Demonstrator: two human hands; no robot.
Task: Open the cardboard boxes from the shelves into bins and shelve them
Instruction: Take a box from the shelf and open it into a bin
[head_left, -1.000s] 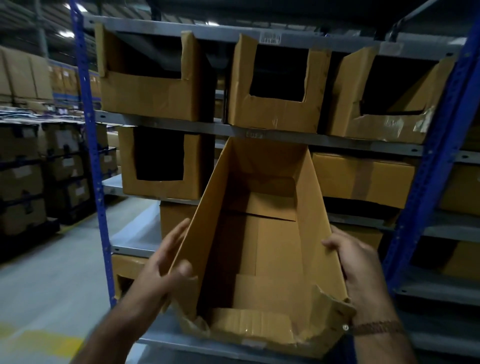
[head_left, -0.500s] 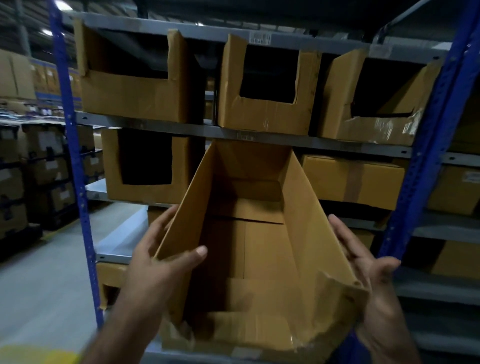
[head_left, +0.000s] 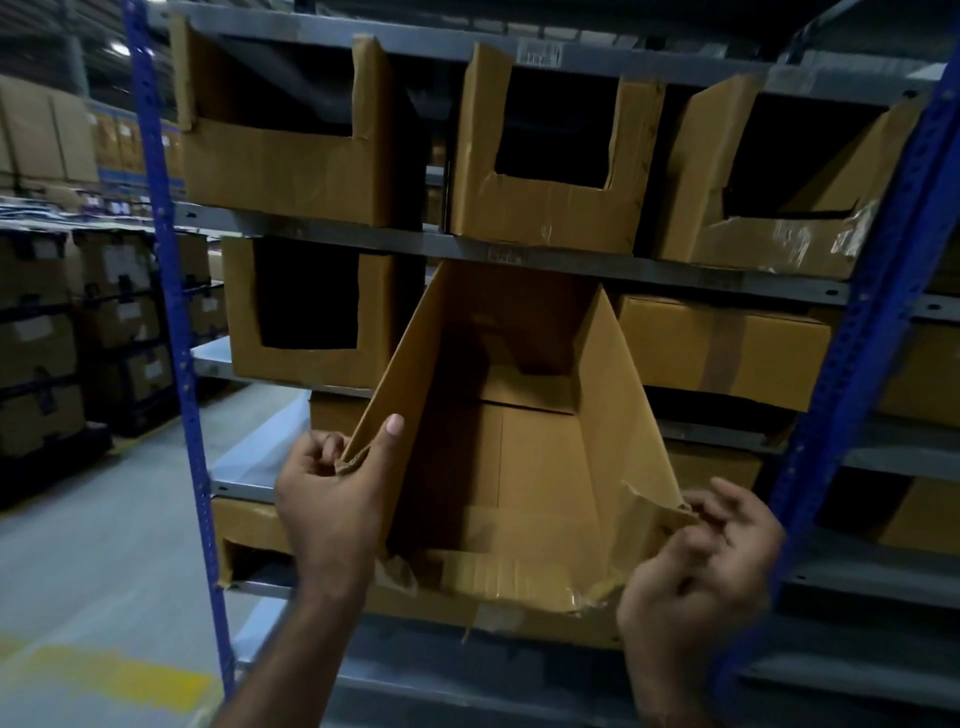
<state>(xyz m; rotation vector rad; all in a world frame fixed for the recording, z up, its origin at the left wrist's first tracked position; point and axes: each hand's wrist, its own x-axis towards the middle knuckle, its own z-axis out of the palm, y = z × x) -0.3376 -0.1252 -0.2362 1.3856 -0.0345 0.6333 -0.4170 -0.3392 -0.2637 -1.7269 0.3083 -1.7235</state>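
1. Head view: the box (head_left: 519, 457) sits in the middle of the picture, tilted with its open top toward the camera. Its far end is tucked under the second shelf (head_left: 571, 260), and its near end is low, over the shelf (head_left: 249, 467) below. It looks empty, and its near edge is ragged and torn.

2. The left hand (head_left: 332, 499) grasps the box's near left corner: the thumb lies inside the wall and the fingers curl round the crumpled edge outside.

3. The right hand (head_left: 696, 561) is at the torn near right corner. Its fingers are curled and blurred; they touch or pinch the ragged flap, but I cannot tell which.

4. Step in hand, as I judge it: the front of this box is being torn down into a bin, or the cut bin is being eased into its slot. The ragged corners suggest the shaping is not finished.

5. The next move calls for a firm hold on both corners, then tearing or folding the loose scraps clear and pushing the box level and straight back between its neighbours.

6. Around it: a cut bin (head_left: 311, 317) stands just left on the same shelf, and a taped closed box (head_left: 722, 348) just right. Three cut bins fill the shelf above.

7. Blue uprights (head_left: 171, 322) frame the rack; stacked cartons (head_left: 47, 322) stand well apart at left.
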